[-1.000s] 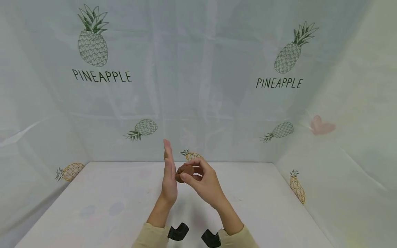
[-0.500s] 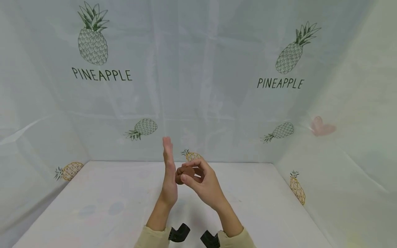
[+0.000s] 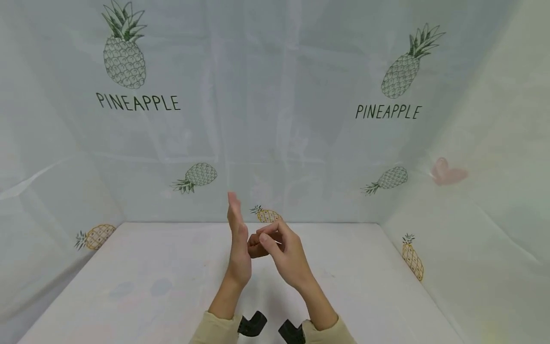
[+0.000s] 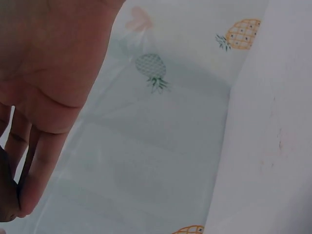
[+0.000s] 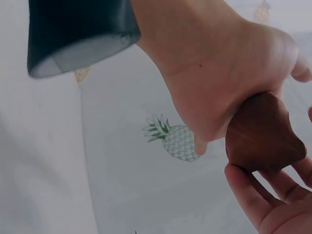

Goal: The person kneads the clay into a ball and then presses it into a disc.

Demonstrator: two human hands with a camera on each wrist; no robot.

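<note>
A lump of brown clay (image 5: 265,134), flattened on one side and pointed at one corner, sits between the two hands in the right wrist view. My left hand (image 3: 238,251) stands upright in the head view, fingers straight and palm facing right, with the clay against the palm. From the right, my right hand (image 3: 289,253) bends its fingers in towards that palm and holds the clay with its fingertips. Its thumb shows in front. The right palm and fingers (image 4: 46,161) fill the left of the left wrist view, where dark clay shows at the edge.
A white tabletop (image 3: 343,267) lies below the hands. Behind it hangs a pale curtain (image 3: 275,119) printed with pineapples, and similar sheets close in both sides. Black wrist mounts (image 3: 252,324) stick out from the cream sleeves (image 3: 216,328).
The right thumb has lifted off the clay and the right fingers have shifted around it. In the head view the clay now shows far less. The left hand has moved slightly right.
</note>
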